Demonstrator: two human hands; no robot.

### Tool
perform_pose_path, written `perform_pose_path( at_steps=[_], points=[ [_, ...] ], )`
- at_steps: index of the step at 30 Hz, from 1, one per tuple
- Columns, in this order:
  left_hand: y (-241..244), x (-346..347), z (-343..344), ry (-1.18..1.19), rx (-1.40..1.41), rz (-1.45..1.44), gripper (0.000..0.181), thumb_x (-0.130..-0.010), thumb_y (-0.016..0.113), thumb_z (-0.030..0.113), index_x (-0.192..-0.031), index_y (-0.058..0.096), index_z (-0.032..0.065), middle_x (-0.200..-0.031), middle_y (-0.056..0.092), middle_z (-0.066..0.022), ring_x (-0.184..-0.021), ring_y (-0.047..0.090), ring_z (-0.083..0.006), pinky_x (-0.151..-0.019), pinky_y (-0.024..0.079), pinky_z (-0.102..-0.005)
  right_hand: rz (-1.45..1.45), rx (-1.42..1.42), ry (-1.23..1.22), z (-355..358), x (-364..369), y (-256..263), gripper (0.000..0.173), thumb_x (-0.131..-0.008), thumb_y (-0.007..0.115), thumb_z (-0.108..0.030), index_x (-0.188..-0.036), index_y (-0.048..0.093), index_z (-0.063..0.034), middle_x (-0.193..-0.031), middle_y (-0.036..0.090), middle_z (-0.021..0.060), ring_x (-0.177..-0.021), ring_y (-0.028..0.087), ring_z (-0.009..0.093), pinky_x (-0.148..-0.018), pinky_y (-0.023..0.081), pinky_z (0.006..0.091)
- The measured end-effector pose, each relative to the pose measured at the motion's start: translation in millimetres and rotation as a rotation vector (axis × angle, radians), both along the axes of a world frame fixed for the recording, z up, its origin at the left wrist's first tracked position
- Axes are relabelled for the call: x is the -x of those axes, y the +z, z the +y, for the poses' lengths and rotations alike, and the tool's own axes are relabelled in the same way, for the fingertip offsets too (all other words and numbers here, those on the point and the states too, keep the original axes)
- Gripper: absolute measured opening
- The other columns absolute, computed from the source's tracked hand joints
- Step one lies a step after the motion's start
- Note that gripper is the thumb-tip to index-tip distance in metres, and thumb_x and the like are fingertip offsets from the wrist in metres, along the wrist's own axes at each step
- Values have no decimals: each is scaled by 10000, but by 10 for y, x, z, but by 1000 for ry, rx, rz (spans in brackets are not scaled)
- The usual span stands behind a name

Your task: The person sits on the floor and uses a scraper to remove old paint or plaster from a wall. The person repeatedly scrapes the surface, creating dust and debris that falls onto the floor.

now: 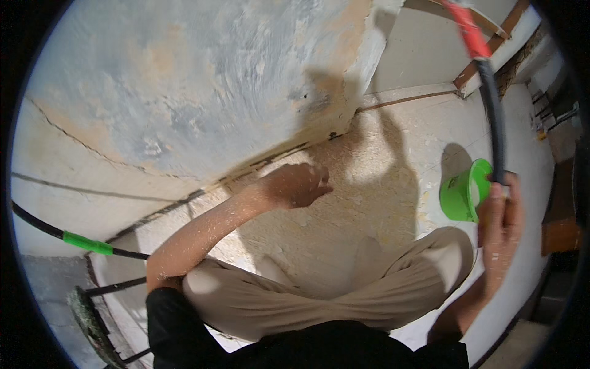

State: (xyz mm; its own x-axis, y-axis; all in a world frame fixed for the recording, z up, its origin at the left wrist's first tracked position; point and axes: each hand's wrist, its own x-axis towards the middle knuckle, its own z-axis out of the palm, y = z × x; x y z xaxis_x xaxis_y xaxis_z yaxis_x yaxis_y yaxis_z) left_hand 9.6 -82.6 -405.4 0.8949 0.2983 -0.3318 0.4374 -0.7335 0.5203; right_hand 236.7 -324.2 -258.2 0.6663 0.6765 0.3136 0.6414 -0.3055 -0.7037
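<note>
My right hand (500,217) is closed around the black handle (494,115) of a long tool held upright at the right. A red section (474,34) follows the black one, and the far end is blurred and runs out at the top edge. Behind my right fingers lies a green plastic bucket (456,196), tilted in view, with its rim partly covered. Over the floor by the wall's foot, my left hand (302,184) hangs loosely bent, thumb apart from the fingers, with nothing visible in it. Pale specks cover my left forearm. The wall (221,83) shows patchy, scraped grey-blue and peach paint.
Pale flakes and dust lie over the floor (332,230) between the wall and my crossed legs (322,304). A black bar with green tape (87,242) stands at the left, near a dark metal frame (92,318). A wooden door frame (484,62) is at the upper right.
</note>
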Motion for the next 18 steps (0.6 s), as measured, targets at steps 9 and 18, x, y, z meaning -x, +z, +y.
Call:
perform_pose_path(
  at_steps=[9, 18],
  points=[
    [-485, 85, -330, -206, 183, 117, 345, -1042, 543, 335, -1116, 617, 7, -976, 720, -168, -860, 717, -318, -788, 565, -452, 288, 196, 215, -106, -741, -1997, 216, -1042, 588, -276, -1063, 648, -69, -640, 435, -64, -533, 394, 52, -482, 333, 221],
    [-453, 164, -352, -14, -123, -301, 170, -944, 679, 107, -1056, 592, 13, -902, 691, -152, -807, 709, -295, -703, 560, -406, 669, 10, 487, 685, 425, -2954, 350, -1046, 550, -330, -1187, 598, -12, -730, 543, 19, -625, 511, 95, -557, 436, 284]
  ],
)
